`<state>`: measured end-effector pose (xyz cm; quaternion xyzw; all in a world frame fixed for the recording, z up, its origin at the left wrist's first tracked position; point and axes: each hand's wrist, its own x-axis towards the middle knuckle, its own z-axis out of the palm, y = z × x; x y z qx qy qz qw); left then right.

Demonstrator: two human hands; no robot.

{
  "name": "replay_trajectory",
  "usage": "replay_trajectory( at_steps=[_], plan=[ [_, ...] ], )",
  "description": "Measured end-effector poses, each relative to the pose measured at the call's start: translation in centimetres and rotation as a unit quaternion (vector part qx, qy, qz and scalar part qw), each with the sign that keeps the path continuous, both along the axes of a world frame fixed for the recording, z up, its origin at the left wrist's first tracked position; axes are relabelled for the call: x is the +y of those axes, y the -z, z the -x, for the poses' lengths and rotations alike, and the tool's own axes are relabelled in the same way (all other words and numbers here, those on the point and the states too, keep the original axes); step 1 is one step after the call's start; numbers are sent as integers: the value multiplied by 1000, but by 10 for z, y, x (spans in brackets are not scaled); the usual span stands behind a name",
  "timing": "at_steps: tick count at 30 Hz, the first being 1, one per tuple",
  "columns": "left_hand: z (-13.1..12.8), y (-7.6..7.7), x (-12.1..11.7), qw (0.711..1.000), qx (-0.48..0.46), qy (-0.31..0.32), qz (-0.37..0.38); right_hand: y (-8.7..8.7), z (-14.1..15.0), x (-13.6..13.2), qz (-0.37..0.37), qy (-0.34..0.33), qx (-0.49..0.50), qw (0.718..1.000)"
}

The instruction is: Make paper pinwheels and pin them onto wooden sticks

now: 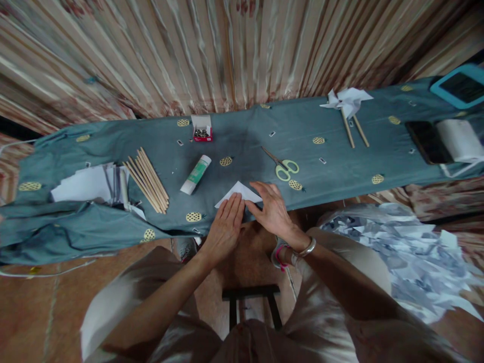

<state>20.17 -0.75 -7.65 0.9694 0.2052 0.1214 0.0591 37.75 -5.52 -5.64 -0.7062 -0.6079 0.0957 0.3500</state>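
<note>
From far away I see a long table [242,133], one white pinwheel [351,104] made. The left hand [225,225] lies flat, the right hand [273,208] spreads thumb and finger; both touch the paper triangle [239,188] by the near edge. Folding looks started, not finished.

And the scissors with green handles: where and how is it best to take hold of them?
Probably by the pale green finger loops, with the right hand, coming from the near side once it is off the folded paper. The scissors lie flat on the tablecloth, loops towards the near right, while the blades point away to the far left.
</note>
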Motion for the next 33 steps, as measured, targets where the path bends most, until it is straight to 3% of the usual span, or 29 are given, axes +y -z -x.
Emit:
replay_trajectory(
  at_steps=[6,18,25,33],
  plan=[
    [8,-2,4,1000,14,2,4,2,-4,-5,9,-12,4,1000],
    [56,-11,13,999,26,-48,0,5,-18,-19,-3,-17,9,1000],
    [60,-10,11,998,20,-54,-11,9,-24,-25,-9,-22,1,1000],
    [59,-13,10,998,27,-52,9,-3,-23,-22,-1,-23,60,998]
  ],
)
